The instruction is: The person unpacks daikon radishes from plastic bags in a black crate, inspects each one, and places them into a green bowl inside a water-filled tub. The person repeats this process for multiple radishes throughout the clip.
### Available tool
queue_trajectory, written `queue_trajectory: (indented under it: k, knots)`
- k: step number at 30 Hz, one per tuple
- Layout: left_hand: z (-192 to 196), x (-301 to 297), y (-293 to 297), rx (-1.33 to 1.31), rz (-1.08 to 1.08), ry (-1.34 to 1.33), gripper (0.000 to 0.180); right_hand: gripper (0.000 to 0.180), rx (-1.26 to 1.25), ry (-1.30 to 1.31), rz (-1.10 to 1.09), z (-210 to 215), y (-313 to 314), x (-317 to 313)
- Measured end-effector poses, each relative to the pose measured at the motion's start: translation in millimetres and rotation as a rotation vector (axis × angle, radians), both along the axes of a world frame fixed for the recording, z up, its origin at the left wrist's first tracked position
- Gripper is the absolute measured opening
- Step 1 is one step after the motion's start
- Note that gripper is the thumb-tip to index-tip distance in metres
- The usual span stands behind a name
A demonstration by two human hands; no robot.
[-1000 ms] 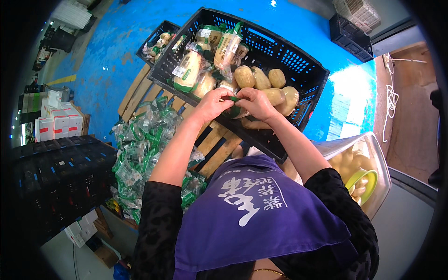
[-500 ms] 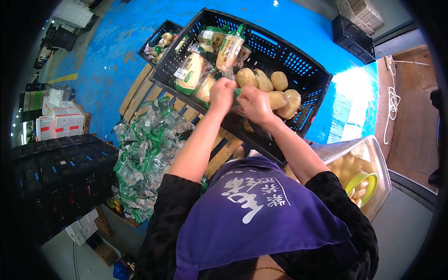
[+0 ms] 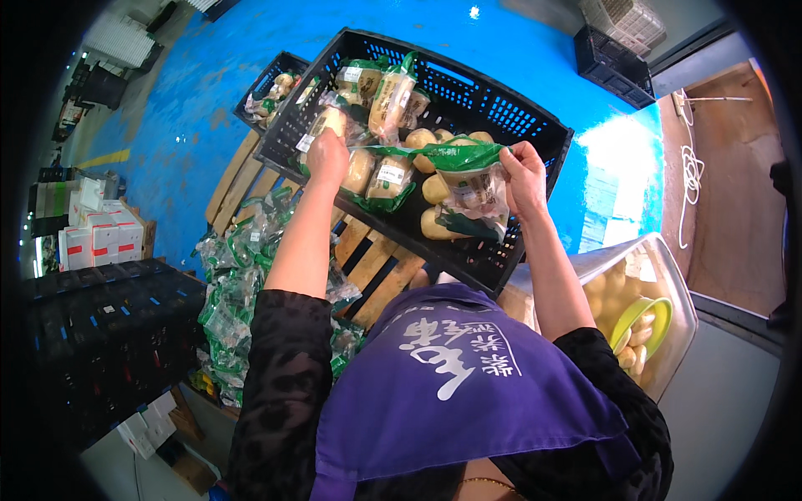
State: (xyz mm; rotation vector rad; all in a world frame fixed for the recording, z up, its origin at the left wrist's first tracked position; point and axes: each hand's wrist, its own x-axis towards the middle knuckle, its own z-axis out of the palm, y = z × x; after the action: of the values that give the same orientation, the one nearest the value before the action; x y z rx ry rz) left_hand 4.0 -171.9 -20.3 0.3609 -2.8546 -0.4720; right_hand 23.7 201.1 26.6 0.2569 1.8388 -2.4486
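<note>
My left hand [image 3: 327, 156] is closed on one end of a green strip, over the left part of a black crate [image 3: 535, 125]. The strip runs taut across to a clear plastic bag with a green top [image 3: 468, 163], whose right corner my right hand [image 3: 525, 174] pinches. The bag hangs rather flat, with loose pale, oblong root vegetables [image 3: 434, 190] behind and beside it. Several bagged roots [image 3: 391, 100] with green ends lie in the crate's left half. One bagged root with a white label [image 3: 390, 179] rests between my hands.
A pile of green-and-clear plastic bags [image 3: 242, 309] lies left of me by a wooden pallet [image 3: 380, 271]. At right stands a metal tub [image 3: 681, 292] with pale roots and a lime-green basket [image 3: 666, 321]. A smaller black crate [image 3: 288, 63] sits beyond; stacked black crates [image 3: 109, 326] stand left.
My hands, close together before, have spread apart left and right, stretching the green strip and bag between them. The labelled bagged root between them now shows. The view has shifted slightly.
</note>
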Motion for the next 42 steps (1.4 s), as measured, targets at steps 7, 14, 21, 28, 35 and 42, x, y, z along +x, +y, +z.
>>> queue_trajectory:
  k: [7,14,21,28,35,42]
  knots:
    - [18,29,71,1.372,-0.017,-0.412,0.084,0.017,-0.476,-0.032,-0.046,7,11,2]
    - [77,57,114,1.553,-0.433,-0.658,0.069,0.007,-0.664,-0.056,0.092,0,8,-11]
    - [87,64,103,1.364,-0.364,-0.596,0.050,0.029,-0.711,-0.355,0.119,-5,0,-9]
    - [123,59,97,0.963,-0.468,-0.507,0.025,0.038,-0.752,-0.502,0.255,-41,-15,-24]
    - [169,56,82,0.994,-0.423,-0.486,0.010,0.054,-1.034,-0.516,0.751,-13,-17,4]
    - [197,58,56,0.880,-0.337,-0.482,0.021,0.060,-0.681,-0.426,0.704,-14,-41,11]
